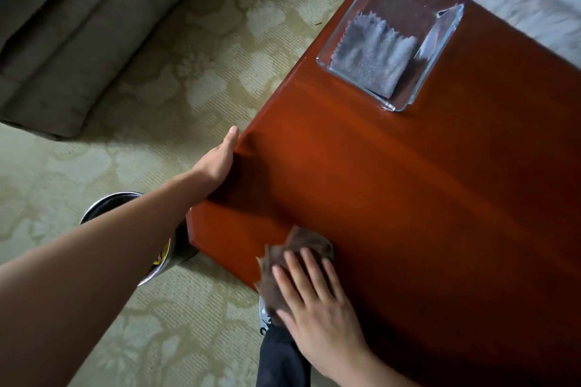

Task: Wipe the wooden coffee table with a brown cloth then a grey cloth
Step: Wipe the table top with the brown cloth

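At the near edge of the desk (408, 182), the right hand (314, 302) lies flat, palm down, on the brown cloth (301, 242). Its fingers (309, 267) are straight and slightly spread, pressing the cloth onto the wood rather than gripping it. The cloth is bunched, with part of it showing beyond the fingertips and part hanging over the desk's edge to the left of the hand. The right forearm comes in from the lower right.

The left arm stretches forward, nearly straight, from the lower left. The left hand (220, 160) rests against the left edge of the desk, side-on to the camera. Its fingers look straight and held together along the edge, grasping nothing.

Towards the far corner of the desk stands a square glass dish (446, 19). The grey cloth (371, 56) lies folded inside it, well apart from both hands.

On the patterned carpet (188, 72), a round metal bin (160, 267) stands just beside the desk's near left corner, partly hidden by the left forearm. A dark trouser leg (279, 355) and part of a shoe (263, 314) show below the brown cloth. A grey sofa (78, 25) fills the upper left.
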The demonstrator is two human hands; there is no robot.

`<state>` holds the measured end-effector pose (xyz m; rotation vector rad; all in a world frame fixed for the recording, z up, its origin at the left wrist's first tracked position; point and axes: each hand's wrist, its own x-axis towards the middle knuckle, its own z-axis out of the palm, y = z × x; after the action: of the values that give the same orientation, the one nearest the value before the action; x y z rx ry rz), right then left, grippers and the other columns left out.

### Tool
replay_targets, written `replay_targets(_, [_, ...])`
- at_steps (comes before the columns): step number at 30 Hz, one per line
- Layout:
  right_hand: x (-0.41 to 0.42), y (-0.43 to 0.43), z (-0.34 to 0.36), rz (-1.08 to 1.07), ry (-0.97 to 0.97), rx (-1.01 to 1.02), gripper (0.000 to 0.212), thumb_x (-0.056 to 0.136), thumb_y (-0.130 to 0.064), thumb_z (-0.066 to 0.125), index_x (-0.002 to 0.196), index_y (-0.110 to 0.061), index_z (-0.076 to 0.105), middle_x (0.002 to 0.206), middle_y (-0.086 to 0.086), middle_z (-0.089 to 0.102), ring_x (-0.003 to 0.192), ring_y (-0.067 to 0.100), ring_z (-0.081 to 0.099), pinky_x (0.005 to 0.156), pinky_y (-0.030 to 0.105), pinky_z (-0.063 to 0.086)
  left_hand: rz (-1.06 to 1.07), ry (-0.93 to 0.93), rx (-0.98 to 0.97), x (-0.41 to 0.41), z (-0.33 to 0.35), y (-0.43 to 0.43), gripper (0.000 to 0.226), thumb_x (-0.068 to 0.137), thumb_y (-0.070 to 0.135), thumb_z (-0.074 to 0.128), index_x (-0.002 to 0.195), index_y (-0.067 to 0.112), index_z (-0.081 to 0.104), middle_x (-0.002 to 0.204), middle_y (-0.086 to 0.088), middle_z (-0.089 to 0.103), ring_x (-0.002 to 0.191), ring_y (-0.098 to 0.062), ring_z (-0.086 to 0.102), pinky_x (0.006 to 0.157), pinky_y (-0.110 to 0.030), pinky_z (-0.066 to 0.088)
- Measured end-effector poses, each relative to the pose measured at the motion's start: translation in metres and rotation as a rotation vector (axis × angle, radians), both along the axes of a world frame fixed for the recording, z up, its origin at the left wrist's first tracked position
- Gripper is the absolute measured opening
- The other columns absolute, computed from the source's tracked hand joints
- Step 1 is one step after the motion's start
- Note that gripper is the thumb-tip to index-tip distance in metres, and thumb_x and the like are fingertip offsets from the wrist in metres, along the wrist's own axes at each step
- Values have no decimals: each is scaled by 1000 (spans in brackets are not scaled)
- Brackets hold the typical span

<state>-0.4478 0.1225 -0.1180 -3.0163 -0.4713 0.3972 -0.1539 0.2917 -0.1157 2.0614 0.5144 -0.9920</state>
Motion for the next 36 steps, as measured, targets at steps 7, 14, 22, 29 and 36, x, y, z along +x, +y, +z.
replay_targets(7, [154, 34, 2, -66, -13, 190, 74, 102, -59, 42, 164, -22, 28, 174, 6, 18, 162, 29, 8, 130, 49, 7, -22, -20, 36, 17, 3, -4, 91, 89, 88, 23, 120, 19, 75, 127, -9, 70, 124, -29, 63, 115, -40, 41])
replay_targets(14, [205, -111, -1, -358, -70, -4, 74, 103, -60, 30, 166, -22, 23, 174, 6, 16, 162, 28, 10, 130, 51, 11, -235, -336, 328, 20, 11, -80, 70, 103, 68, 16, 140, 18, 48, 143, -15, 55, 130, -41, 53, 107, -51, 39])
replay_targets(22, [96, -207, 10, -662, 28, -151, 76, 107, -60, 13, 167, -14, 16, 174, 14, 9, 162, 32, 4, 129, 58, 13, -300, -546, 472, 14, 7, -96, 63, 105, 63, 21, 122, 10, 49, 132, -16, 56, 120, -42, 57, 91, -54, 46])
replay_targets(29, [128, -123, 3, -586, 14, -48, 76, 103, -57, 27, 165, -13, 26, 174, 14, 14, 161, 36, 6, 128, 60, 11, -294, -398, 362, 22, 13, -91, 68, 103, 67, 20, 136, 13, 44, 143, -14, 49, 131, -39, 51, 103, -56, 39])
replay_targets(36, [189, -51, 4, -321, -18, 134, 70, 106, -53, 33, 166, -19, 22, 176, 4, 7, 162, 26, -3, 130, 56, 8, -21, -193, 105, 29, 31, -85, 83, 97, 78, 11, 151, 30, 53, 155, -7, 53, 143, -28, 48, 123, -44, 30])
